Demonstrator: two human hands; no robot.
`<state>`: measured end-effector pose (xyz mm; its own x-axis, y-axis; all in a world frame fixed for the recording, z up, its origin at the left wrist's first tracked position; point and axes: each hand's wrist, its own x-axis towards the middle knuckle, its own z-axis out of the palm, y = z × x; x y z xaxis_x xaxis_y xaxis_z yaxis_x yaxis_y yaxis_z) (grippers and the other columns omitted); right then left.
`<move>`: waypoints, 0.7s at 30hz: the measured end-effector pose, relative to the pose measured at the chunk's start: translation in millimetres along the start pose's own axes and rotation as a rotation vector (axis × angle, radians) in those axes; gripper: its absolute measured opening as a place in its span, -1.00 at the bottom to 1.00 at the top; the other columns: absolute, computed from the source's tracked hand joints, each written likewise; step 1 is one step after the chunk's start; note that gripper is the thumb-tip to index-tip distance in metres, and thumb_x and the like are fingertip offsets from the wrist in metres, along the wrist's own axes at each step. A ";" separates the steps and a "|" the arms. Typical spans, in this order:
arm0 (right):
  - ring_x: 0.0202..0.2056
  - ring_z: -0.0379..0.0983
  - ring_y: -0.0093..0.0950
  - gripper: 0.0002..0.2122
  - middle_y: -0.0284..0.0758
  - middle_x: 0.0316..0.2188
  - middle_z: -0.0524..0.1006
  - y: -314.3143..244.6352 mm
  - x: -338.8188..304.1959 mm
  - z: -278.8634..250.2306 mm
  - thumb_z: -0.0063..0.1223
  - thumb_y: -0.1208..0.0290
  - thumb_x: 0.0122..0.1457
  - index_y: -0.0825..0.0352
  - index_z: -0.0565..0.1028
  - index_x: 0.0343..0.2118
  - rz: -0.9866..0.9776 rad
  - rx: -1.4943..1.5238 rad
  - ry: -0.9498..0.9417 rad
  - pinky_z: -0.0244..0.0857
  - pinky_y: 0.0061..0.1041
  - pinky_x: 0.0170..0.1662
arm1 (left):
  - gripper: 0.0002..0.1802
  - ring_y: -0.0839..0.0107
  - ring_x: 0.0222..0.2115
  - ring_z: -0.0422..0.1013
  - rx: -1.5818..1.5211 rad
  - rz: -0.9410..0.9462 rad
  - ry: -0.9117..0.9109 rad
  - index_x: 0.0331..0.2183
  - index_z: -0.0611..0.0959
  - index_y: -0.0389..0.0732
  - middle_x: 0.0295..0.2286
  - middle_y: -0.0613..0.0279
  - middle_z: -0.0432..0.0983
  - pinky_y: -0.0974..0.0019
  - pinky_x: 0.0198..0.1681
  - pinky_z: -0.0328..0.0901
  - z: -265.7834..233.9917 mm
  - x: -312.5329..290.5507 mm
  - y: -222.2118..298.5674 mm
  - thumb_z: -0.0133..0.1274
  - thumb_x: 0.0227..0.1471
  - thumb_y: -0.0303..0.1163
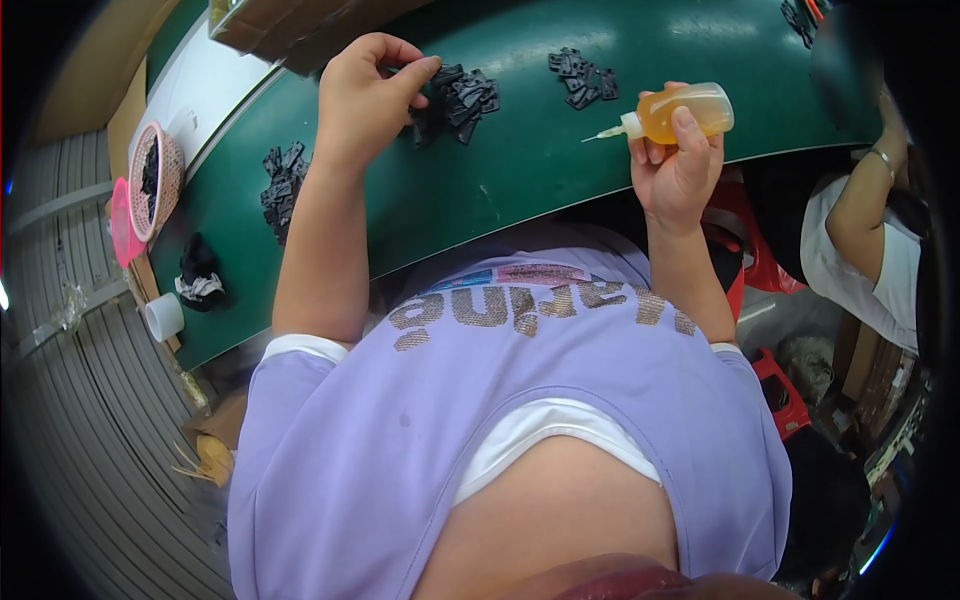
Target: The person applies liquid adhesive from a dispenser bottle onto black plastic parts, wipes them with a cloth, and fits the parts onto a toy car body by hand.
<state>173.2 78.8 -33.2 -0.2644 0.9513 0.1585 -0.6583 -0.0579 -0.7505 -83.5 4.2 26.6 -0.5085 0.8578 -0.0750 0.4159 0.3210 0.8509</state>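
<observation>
Currently right hand [680, 175] clasps bottle [705, 112], needle [592, 138] pointing left toward pile [472, 98] beside left hand [365, 95], fingertips [430, 66] pinched together, contents unclear.

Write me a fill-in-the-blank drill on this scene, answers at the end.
The person's ____ hand holds the squeeze bottle.
The bottle's thin tip points toward the ____ edge of the picture.
The pile of small parts beside the left hand is coloured ____.
The tabletop is coloured ____.

Missing words: right; left; black; green.
</observation>
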 end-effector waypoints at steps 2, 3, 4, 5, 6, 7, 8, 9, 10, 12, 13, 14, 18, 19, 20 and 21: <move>-0.69 0.13 -0.70 -0.75 -0.13 -0.38 0.51 0.7 0.6 -0.3 -0.05 0.41 0.11 0.41 0.38 -0.17 0.014 0.037 0.000 0.15 -0.68 -0.60 | -0.86 0.49 -0.51 0.49 -0.202 0.001 -0.089 -0.44 0.56 -0.33 -0.51 0.18 0.52 0.48 -0.44 0.40 10.4 -13.8 3.7 0.17 -0.08 -0.48; -0.69 0.13 -0.70 -0.75 -0.13 -0.37 0.51 1.6 1.4 -1.2 -0.06 0.40 0.12 0.40 0.38 -0.16 0.018 0.035 -0.002 0.15 -0.68 -0.60 | -0.87 0.45 -0.49 0.49 -0.431 -0.038 -0.188 -0.43 0.56 -0.35 -0.48 0.14 0.52 0.47 -0.41 0.42 18.4 -22.0 5.4 0.16 -0.07 -0.50; -0.69 0.13 -0.70 -0.75 -0.13 -0.37 0.51 1.5 2.0 -0.9 -0.06 0.40 0.12 0.40 0.38 -0.16 0.018 0.029 0.004 0.15 -0.68 -0.60 | -0.88 0.41 -0.47 0.50 -0.660 -0.080 -0.287 -0.42 0.56 -0.36 -0.45 0.11 0.52 0.45 -0.39 0.44 25.8 -29.1 7.8 0.14 -0.05 -0.53; -0.69 0.13 -0.70 -0.75 -0.13 -0.37 0.51 0.9 2.6 -0.2 -0.06 0.40 0.12 0.40 0.38 -0.16 0.019 0.033 -0.002 0.16 -0.68 -0.60 | -0.88 0.31 -0.39 0.52 -0.733 -0.144 -0.347 -0.39 0.56 -0.40 -0.38 0.02 0.52 0.37 -0.30 0.47 32.1 -34.4 10.7 0.11 -0.04 -0.55; -0.69 0.13 -0.70 -0.75 -0.12 -0.36 0.51 0.8 2.4 0.3 -0.06 0.40 0.12 0.40 0.38 -0.16 0.020 0.037 -0.007 0.16 -0.67 -0.60 | -0.86 0.28 -0.35 0.52 -0.813 -0.208 -0.382 -0.36 0.55 -0.43 -0.37 0.00 0.52 0.38 -0.27 0.46 39.9 -38.4 12.2 0.09 -0.02 -0.55; -0.69 0.13 -0.69 -0.75 -0.12 -0.36 0.51 0.4 2.3 0.5 -0.06 0.40 0.12 0.40 0.37 -0.17 0.019 0.032 -0.014 0.16 -0.67 -0.60 | -0.86 0.28 -0.34 0.52 -0.781 -0.237 -0.388 -0.35 0.54 -0.43 -0.34 -0.01 0.52 0.39 -0.25 0.46 47.8 -40.9 15.0 0.08 -0.01 -0.56; -0.69 0.13 -0.69 -0.75 -0.12 -0.36 0.51 0.2 2.2 0.6 -0.06 0.40 0.12 0.40 0.37 -0.17 0.022 0.026 -0.007 0.16 -0.67 -0.60 | -0.86 0.27 -0.33 0.52 -0.749 -0.265 -0.393 -0.34 0.54 -0.44 -0.32 -0.02 0.51 0.41 -0.24 0.45 54.4 -42.7 17.2 0.06 0.00 -0.57; -0.69 0.14 -0.69 -0.75 -0.11 -0.36 0.51 0.1 2.3 0.6 -0.06 0.39 0.12 0.40 0.37 -0.17 0.013 0.029 -0.009 0.17 -0.67 -0.60 | -0.86 0.27 -0.33 0.52 -0.751 -0.270 -0.400 -0.34 0.54 -0.44 -0.32 -0.02 0.51 0.41 -0.24 0.45 59.5 -44.0 16.9 0.06 0.00 -0.57; -0.69 0.14 -0.69 -0.75 -0.11 -0.36 0.51 0.1 2.3 0.4 -0.06 0.39 0.12 0.40 0.37 -0.16 0.005 0.033 -0.012 0.17 -0.67 -0.60 | -0.84 0.29 -0.34 0.52 -0.735 -0.260 -0.407 -0.31 0.53 -0.44 -0.32 0.02 0.50 0.43 -0.24 0.45 63.8 -45.4 15.9 0.04 0.01 -0.58; -0.69 0.15 -0.69 -0.75 -0.11 -0.37 0.51 1.0 2.4 -1.0 -0.06 0.39 0.12 0.40 0.37 -0.16 0.000 0.025 -0.012 0.18 -0.67 -0.59 | -0.82 0.31 -0.35 0.52 -0.719 -0.254 -0.419 -0.27 0.53 -0.45 -0.32 0.06 0.49 0.44 -0.24 0.44 68.9 -46.7 15.6 0.03 0.01 -0.59; -0.69 0.15 -0.69 -0.74 -0.11 -0.37 0.51 1.5 2.5 -1.5 -0.07 0.39 0.12 0.40 0.37 -0.16 -0.007 0.021 -0.019 0.18 -0.66 -0.59 | -0.79 0.36 -0.38 0.51 -0.686 -0.257 -0.433 -0.23 0.52 -0.45 -0.35 0.11 0.47 0.46 -0.26 0.44 70.2 -46.9 16.6 0.01 0.03 -0.59; -0.69 0.15 -0.69 -0.74 -0.11 -0.37 0.51 1.8 2.4 -1.9 -0.07 0.39 0.12 0.40 0.37 -0.16 -0.006 0.019 -0.013 0.18 -0.66 -0.59 | -0.76 0.41 -0.41 0.50 -0.653 -0.258 -0.447 -0.19 0.50 -0.45 -0.37 0.16 0.45 0.49 -0.28 0.45 71.3 -46.9 16.9 -0.02 0.04 -0.59; -0.69 0.17 -0.69 -0.78 -0.25 -0.49 0.44 1.4 1.7 0.6 -0.06 0.45 0.11 0.41 0.37 -0.19 -0.023 0.030 -0.030 0.19 -0.64 -0.60 | -0.73 0.45 -0.43 0.49 -0.643 -0.271 -0.516 -0.15 0.50 -0.40 -0.39 0.22 0.40 0.48 -0.30 0.45 74.5 -45.8 14.1 -0.04 0.06 -0.59; -0.69 0.18 -0.68 -0.82 -0.37 -0.59 0.38 1.2 1.6 1.6 -0.05 0.51 0.10 0.42 0.37 -0.22 -0.020 0.060 -0.017 0.19 -0.62 -0.61 | -0.75 0.45 -0.42 0.49 -0.658 -0.256 -0.538 -0.16 0.51 -0.39 -0.39 0.22 0.40 0.47 -0.31 0.46 75.1 -46.0 13.7 -0.05 0.06 -0.58; -0.69 0.18 -0.68 -0.82 -0.37 -0.59 0.38 1.2 1.7 2.2 -0.05 0.51 0.10 0.42 0.37 -0.22 -0.019 0.060 -0.015 0.19 -0.62 -0.61 | -0.76 0.45 -0.41 0.49 -0.673 -0.241 -0.560 -0.17 0.51 -0.38 -0.39 0.22 0.40 0.46 -0.32 0.46 75.7 -46.2 13.4 -0.07 0.07 -0.58; -0.69 0.18 -0.68 -0.82 -0.36 -0.58 0.38 1.0 1.9 3.0 -0.04 0.52 0.10 0.42 0.37 -0.23 -0.037 0.058 -0.017 0.19 -0.62 -0.61 | -0.76 0.45 -0.41 0.49 -0.673 -0.243 -0.560 -0.17 0.51 -0.38 -0.39 0.22 0.40 0.46 -0.32 0.46 76.1 -46.8 13.1 -0.07 0.07 -0.58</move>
<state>169.8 79.6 -31.7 -0.2512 0.9478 0.1964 -0.7071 -0.0411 -0.7059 3.1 -1.2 1.7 -0.0107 0.9231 -0.3845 -0.2727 0.3673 0.8893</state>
